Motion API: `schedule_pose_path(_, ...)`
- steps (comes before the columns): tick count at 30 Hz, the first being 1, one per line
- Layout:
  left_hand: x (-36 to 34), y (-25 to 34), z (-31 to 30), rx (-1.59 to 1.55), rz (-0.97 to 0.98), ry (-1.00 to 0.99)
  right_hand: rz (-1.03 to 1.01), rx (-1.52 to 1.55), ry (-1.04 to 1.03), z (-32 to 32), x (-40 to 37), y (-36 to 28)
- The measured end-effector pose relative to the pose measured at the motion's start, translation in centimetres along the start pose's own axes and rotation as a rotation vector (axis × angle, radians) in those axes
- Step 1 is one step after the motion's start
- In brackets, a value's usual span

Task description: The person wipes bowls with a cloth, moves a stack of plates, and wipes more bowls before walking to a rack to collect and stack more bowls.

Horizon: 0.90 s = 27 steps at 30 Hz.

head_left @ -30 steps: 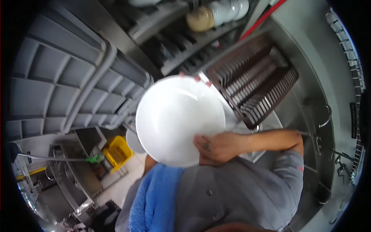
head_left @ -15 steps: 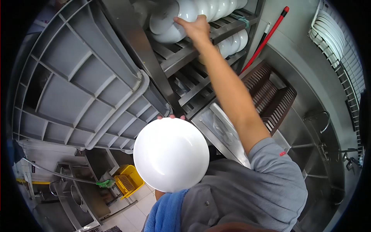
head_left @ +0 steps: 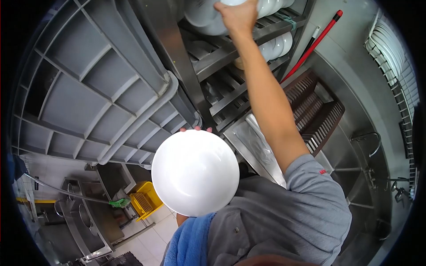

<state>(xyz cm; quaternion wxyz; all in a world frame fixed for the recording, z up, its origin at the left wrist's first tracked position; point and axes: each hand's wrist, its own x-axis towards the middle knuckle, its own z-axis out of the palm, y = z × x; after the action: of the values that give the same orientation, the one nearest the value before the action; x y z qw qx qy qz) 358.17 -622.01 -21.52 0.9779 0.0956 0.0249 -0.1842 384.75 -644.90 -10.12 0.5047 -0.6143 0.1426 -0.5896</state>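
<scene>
A large round white bowl [head_left: 195,173] is held against the front of my body. Only the fingertips of my left hand [head_left: 196,129] show over its far rim; the rest is hidden behind it. My right hand [head_left: 239,17] reaches up to a metal slatted rack [head_left: 217,62] at the top of the view, with its thumb over a white dish [head_left: 205,17] that stands tilted on the upper shelf. Further white dishes [head_left: 267,6] stand in a row beside it, and smaller white bowls [head_left: 277,46] sit on the shelf below.
Large grey ribbed plastic crates [head_left: 84,88] fill the left. To the right are a brown slatted dish rack [head_left: 315,111], a red pole [head_left: 316,42], a steel sink [head_left: 355,173] with taps, and a wire rack of plates [head_left: 386,48]. A yellow container [head_left: 146,200] is at the lower left.
The view has shifted, so the rack and crates appear higher or further right. My right hand is still at the upper shelf's dish, now nearer the top edge. My left hand still holds the bowl.
</scene>
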Motion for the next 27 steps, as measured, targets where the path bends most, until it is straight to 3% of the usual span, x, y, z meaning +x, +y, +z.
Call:
schedule_pose_path(2,1.3,-0.9,-2.8,0.003,0.011,-0.082,-0.530,-0.105,-0.220,-3.0,1.2,2.0)
schedule_pose_path(4,2.2,-1.7,-4.0,0.000,0.023,-0.150,-0.447,0.114,-0.200,-7.3,0.8,-1.5)
schedule_pose_path(5,2.5,-1.8,-4.3,0.010,0.024,-0.129,-0.504,-0.175,-0.281,-10.1,1.3,-2.8)
schedule_pose_path(7,3.3,-2.3,-4.9,-0.029,0.029,-0.063,-0.299,-0.123,-0.159,-14.1,-0.6,-5.5)
schedule_pose_path(8,3.3,-3.0,-4.6,0.021,-0.024,-0.208,-0.415,-0.226,-0.281,-17.3,0.9,-4.4)
schedule_pose_path(9,3.0,-2.8,-4.3,-0.030,-0.068,-0.147,-0.525,-0.274,-0.285,-19.3,0.2,-5.2)
schedule_pose_path(10,3.3,-2.4,-4.2,-0.072,-0.104,-0.109,-0.610,-0.078,-0.287,-20.7,-0.6,-5.6)
schedule_pose_path(13,4.4,-3.2,-5.0,-0.019,-0.054,-0.104,-0.750,-0.025,-0.494,-24.8,-2.3,-7.7)
schedule_pose_path(14,4.4,-3.3,-5.0,-0.021,-0.054,-0.115,-0.754,-0.210,-0.531,-26.3,-3.6,-8.4)
schedule_pose_path(15,4.3,-3.0,-4.9,-0.019,-0.041,-0.115,-0.673,-0.171,-0.622,-27.8,-4.6,-8.0)
schedule_pose_path(16,4.1,-2.9,-4.9,-0.017,-0.035,-0.117,-0.620,0.132,-0.795,-27.4,-5.4,-7.5)
schedule_pose_path(17,4.0,-2.5,-4.8,-0.017,-0.023,-0.118,-0.659,0.111,-1.102,-27.4,-5.2,-7.7)
schedule_pose_path(18,4.0,-2.4,-4.8,-0.021,-0.019,-0.119,-0.551,0.095,-1.253,-27.5,-6.4,-7.9)
schedule_pose_path(19,3.9,-2.3,-4.8,-0.019,-0.009,-0.117,-0.701,0.035,-1.387,-27.2,-6.9,-8.4)
schedule_pose_path(21,3.5,-2.1,-4.8,-0.021,0.007,-0.111,-1.081,0.150,-1.384,-26.0,-8.8,-8.2)
schedule_pose_path(27,2.9,-1.2,-5.0,-0.022,0.057,-0.110,-1.147,0.284,-1.494,-25.1,-13.8,-6.8)
